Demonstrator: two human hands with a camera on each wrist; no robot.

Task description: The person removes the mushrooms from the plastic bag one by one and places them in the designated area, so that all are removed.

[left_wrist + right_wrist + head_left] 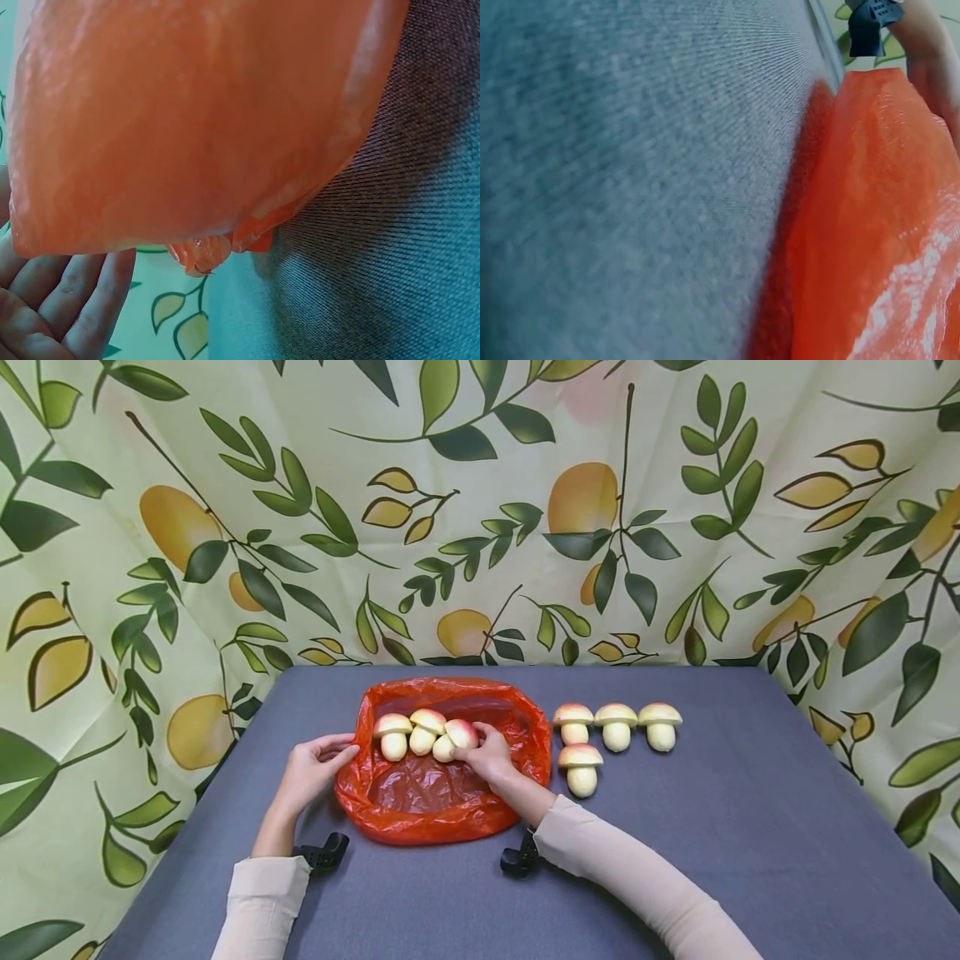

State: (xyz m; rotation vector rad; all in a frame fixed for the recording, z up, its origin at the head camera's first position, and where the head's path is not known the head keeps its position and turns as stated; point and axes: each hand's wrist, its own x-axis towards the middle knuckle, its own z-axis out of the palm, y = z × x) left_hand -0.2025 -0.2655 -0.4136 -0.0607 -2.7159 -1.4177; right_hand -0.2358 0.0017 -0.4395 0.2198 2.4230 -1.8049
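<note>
Mid-frame, the right hand (489, 757) pinches a mushroom (459, 734) inside the red bag (450, 829); the left hand (318, 765) pinches its rim (364, 727). Tugging that could shift the adjacent mushroom (428, 722).

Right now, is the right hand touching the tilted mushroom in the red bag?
Touching. The head view shows it: the right hand pinches the mushroom, fingers by its cap and thumb against it.

Head: near side, high, facing far and down. Wrists: low, close, right one facing left; shared, red bag (429, 830).
</note>
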